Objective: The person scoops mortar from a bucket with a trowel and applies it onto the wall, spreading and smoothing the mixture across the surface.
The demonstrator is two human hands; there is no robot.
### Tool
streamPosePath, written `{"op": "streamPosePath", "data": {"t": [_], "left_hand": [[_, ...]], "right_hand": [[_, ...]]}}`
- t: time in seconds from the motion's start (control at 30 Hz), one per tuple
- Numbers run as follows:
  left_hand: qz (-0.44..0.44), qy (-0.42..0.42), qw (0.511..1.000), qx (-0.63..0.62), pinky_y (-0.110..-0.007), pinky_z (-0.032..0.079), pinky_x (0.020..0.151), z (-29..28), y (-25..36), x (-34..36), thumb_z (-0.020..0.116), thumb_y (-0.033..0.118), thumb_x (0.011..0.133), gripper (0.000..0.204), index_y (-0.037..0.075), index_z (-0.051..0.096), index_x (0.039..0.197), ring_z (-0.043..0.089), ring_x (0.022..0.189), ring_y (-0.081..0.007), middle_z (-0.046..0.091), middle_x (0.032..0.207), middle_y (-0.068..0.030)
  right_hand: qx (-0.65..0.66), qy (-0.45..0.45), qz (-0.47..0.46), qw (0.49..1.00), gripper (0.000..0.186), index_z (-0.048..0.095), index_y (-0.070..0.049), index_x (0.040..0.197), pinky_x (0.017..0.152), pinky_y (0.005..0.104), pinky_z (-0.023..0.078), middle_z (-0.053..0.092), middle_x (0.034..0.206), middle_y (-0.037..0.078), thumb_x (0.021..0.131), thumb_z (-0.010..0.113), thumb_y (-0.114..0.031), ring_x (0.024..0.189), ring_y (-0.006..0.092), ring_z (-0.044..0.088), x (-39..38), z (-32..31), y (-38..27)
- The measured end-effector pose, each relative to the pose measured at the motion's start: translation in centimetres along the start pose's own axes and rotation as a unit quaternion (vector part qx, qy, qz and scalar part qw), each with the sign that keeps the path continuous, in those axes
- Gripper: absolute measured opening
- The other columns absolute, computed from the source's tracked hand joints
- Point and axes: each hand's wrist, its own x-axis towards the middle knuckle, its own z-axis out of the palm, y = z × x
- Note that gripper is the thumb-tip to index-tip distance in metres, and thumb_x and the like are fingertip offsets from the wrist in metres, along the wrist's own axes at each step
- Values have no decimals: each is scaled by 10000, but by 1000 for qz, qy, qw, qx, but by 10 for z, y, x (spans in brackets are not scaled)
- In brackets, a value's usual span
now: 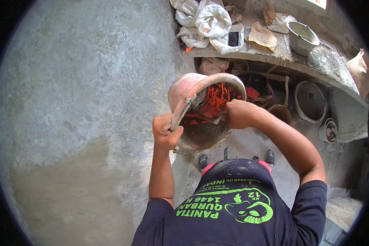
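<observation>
A worn bucket (183,91), stained reddish outside and streaked orange-red and dark inside, is tilted in front of me with its mouth toward me. My left hand (167,132) is closed on the thick rim at its left side. At the right, my right hand (238,114) reaches into the mouth as a fist. A flat grey edge, like a trowel's blade, shows by its fingers; the handle is hidden. Below lies a grey, mortar-smeared curved wall (205,138); whether it belongs to this bucket or to another beneath, I cannot tell.
A rough grey wall (90,74) fills the left, darker and damp low down. On a concrete ledge (254,52) lie white sacks (211,18), a phone (233,39), torn paper (262,37) and a grey bucket (303,39). Beneath stand a round tub (310,101) and a small pail (329,130).
</observation>
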Motion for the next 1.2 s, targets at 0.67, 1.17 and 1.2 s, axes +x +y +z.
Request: {"op": "streamPosePath", "data": {"t": [0.67, 1.17, 1.2], "left_hand": [[-247, 272, 920, -135, -285, 288, 513, 58, -99, -27, 666, 39, 698, 210, 81, 491, 590, 406, 568, -62, 476, 617, 68], [-586, 196, 786, -33, -344, 412, 541, 222, -383, -363, 665, 83, 741, 117, -34, 670, 741, 529, 579, -109, 611, 605, -32], [-601, 229, 763, -63, -350, 411, 536, 240, -403, -382, 670, 77, 731, 118, -40, 661, 738, 527, 572, -111, 604, 593, -41]], "right_hand": [[729, -77, 55, 678, 350, 669, -7, 1155, 443, 314, 471, 668, 786, 108, 1053, 554, -322, 521, 174, 607, -18, 43, 83], [782, -165, 325, 505, 407, 675, 71, 1123, 514, 305, 499, 679, 787, 146, 1026, 574, -310, 584, 204, 627, -6, 351, 189], [790, -161, 344, 481, 382, 675, 79, 1083, 523, 306, 495, 669, 772, 136, 1034, 563, -282, 577, 196, 618, 5, 385, 194]]}}
